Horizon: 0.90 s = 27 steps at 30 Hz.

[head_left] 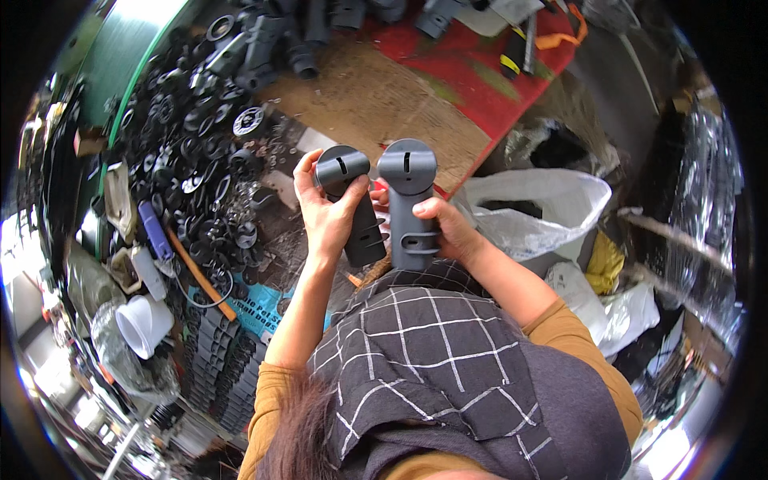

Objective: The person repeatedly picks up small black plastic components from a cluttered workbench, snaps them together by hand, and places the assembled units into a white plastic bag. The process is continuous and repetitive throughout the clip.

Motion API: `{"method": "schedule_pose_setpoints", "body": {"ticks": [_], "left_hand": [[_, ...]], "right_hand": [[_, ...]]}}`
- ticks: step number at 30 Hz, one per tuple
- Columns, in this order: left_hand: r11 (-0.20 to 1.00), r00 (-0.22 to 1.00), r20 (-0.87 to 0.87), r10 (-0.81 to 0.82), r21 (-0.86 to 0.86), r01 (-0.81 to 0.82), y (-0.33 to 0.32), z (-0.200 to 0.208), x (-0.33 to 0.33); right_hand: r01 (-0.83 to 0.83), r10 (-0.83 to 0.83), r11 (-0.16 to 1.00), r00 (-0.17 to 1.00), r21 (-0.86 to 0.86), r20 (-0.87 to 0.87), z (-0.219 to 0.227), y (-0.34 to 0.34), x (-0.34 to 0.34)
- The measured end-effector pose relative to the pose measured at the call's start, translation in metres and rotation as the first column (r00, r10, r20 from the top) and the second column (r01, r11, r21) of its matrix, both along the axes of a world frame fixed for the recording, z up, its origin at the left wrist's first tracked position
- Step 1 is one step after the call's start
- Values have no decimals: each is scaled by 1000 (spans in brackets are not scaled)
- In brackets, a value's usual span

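Observation:
My left hand [330, 210] is closed round a dark grey plastic tube-shaped part [366, 234], with its thumb by the rounded, slotted head. Beside it, upright, a matching grey plastic part [412, 240] is gripped by my right hand [450, 226], its thumb pressed on the neck below the head. Both heads point away from me and sit side by side, a narrow gap between them. Each body carries a small loop-like opening and ridges near its lower end. The fingers behind both parts are mostly hidden. What the parts belong to cannot be made out.
Many small black rings and caps [200, 120] are heaped at the left. More grey tubular parts [300, 56] lie at the far edge of the wooden board [376, 104]. An open clear plastic bag [552, 188] stands right; a white cup [144, 326] and an orange rod [202, 276] lie left.

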<state>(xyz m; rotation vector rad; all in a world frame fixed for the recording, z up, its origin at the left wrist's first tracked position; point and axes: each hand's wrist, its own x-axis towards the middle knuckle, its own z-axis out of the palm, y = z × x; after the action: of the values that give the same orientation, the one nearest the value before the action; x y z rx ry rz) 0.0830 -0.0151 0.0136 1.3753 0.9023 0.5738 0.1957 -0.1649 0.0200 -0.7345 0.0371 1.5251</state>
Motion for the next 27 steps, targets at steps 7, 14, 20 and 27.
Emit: {"method": "schedule_pose_setpoints", "body": {"ticks": [7, 14, 20, 27], "left_hand": [[917, 921, -106, -374, -187, 351, -32, -18, 33], [879, 877, -223, -426, -334, 342, -34, -26, 21], [921, 942, -122, -313, -279, 271, -24, -27, 14], [989, 963, -229, -142, -60, 132, -6, -14, -7]], "right_hand": [[399, -389, 909, 916, -118, 94, -11, -70, 9], [757, -866, 109, 390, -645, 312, -173, -187, 145], [479, -734, -141, 536, -866, 416, -233, -243, 132], [907, -144, 387, -117, 165, 983, -130, -54, 212]]}}
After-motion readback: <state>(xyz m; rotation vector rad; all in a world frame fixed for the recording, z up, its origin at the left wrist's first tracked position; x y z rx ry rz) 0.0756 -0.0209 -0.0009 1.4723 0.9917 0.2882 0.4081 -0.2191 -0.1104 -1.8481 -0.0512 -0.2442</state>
